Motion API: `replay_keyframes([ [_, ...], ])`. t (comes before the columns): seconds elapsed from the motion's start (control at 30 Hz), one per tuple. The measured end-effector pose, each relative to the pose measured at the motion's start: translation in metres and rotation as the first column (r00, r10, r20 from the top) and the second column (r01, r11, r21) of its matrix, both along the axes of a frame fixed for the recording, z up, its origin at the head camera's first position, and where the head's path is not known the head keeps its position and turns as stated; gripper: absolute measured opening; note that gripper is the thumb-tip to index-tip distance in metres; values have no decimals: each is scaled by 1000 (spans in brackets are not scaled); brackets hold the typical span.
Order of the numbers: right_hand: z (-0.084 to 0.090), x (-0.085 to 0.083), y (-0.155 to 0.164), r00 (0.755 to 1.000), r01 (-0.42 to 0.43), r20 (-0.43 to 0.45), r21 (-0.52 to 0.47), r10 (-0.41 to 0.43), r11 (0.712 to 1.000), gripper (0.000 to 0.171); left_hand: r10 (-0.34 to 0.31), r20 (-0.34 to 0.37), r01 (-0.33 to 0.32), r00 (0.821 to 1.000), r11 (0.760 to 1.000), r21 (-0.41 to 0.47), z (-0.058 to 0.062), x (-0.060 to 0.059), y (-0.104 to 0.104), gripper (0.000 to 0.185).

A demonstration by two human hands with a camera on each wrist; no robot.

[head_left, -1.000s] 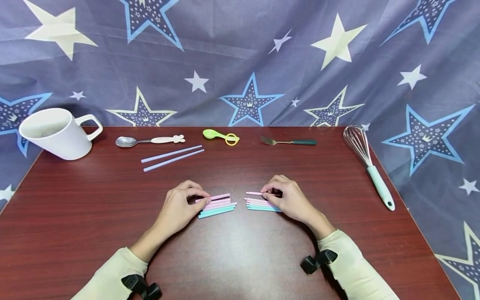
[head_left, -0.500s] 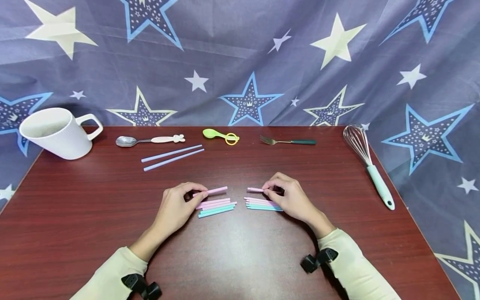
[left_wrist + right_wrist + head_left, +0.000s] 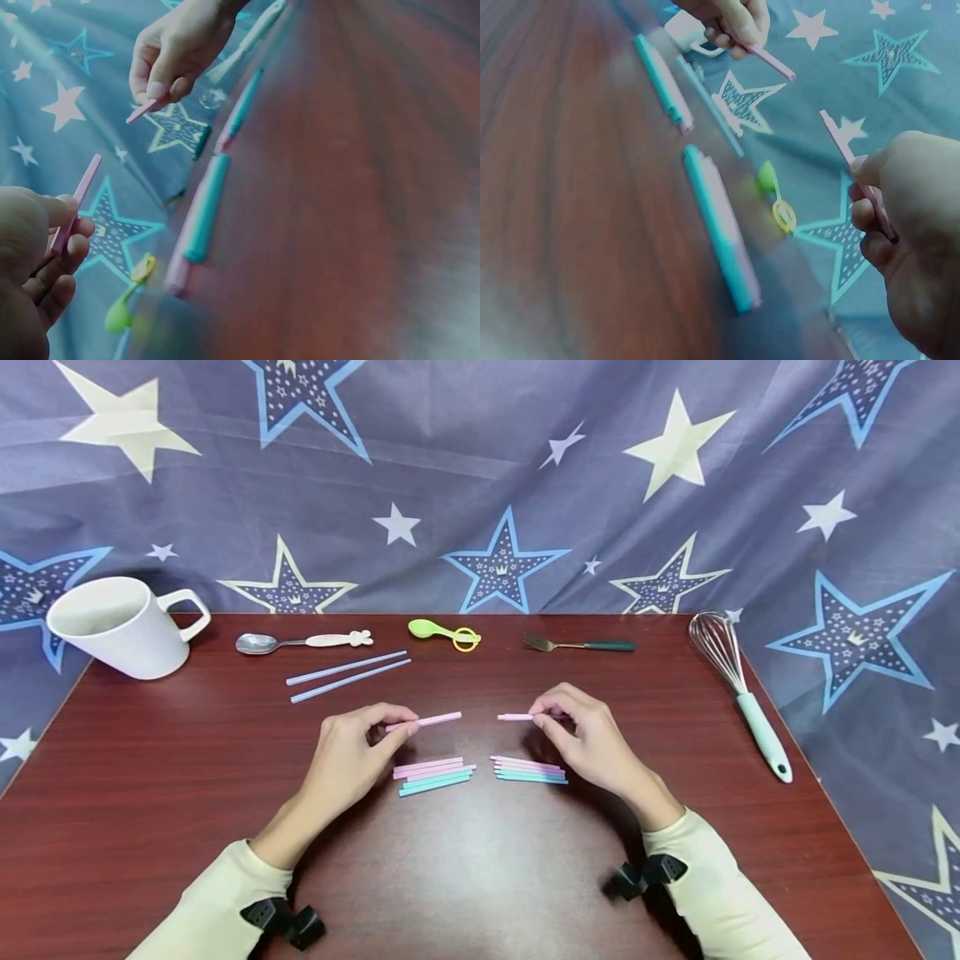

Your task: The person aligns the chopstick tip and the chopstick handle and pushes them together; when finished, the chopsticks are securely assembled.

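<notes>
My left hand (image 3: 352, 760) pinches a thin pink stick (image 3: 442, 719) between thumb and fingers, its free end pointing right. Opposite it, my right hand (image 3: 596, 743) pinches another pink stick (image 3: 514, 717), whose free end points left. The two sticks are held apart, with a gap between their ends. In the left wrist view the left hand's pink stick (image 3: 88, 178) slants across the fingertips. The right wrist view shows the right hand's pink stick (image 3: 838, 139) running along the thumb and curled fingers. Nearer the body lie a left bunch (image 3: 431, 775) and a right bunch (image 3: 528, 770) of pink and teal sticks.
Along the back stand or lie a white mug (image 3: 123, 631), a spoon (image 3: 258, 644), two lilac sticks (image 3: 348, 681), a green spoon with a yellow ring (image 3: 425, 628) and a fork (image 3: 607, 646). A whisk (image 3: 761, 735) lies at the right edge of the brown table (image 3: 480, 877).
Both hands have moved away from the body, each carrying its pink stick off the bunches. The remaining bunches have stayed in place.
</notes>
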State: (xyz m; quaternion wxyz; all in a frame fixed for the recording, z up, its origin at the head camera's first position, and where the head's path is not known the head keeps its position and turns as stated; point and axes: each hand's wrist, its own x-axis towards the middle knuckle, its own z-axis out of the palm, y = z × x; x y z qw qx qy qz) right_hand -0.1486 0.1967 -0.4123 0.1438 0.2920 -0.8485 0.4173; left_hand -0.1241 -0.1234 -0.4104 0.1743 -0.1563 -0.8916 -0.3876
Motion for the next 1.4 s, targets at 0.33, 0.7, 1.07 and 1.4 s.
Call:
replay_keyframes([
  [0.33,11,4,-13,999,-6,33,9,5,1000,8,-49,40,48,998,998,30,12,-2,5,8],
  [0.7,10,8,-18,1000,-1,25,2,1,1000,4,-67,48,66,997,997,31,8,0,6,8],
  [1.07,8,9,-22,1000,-18,21,-2,18,1000,8,-77,37,76,996,997,15,7,1,8,8],
  [1.4,8,12,-25,999,-29,22,0,29,1000,7,-75,38,74,996,997,16,4,4,11,8],
])
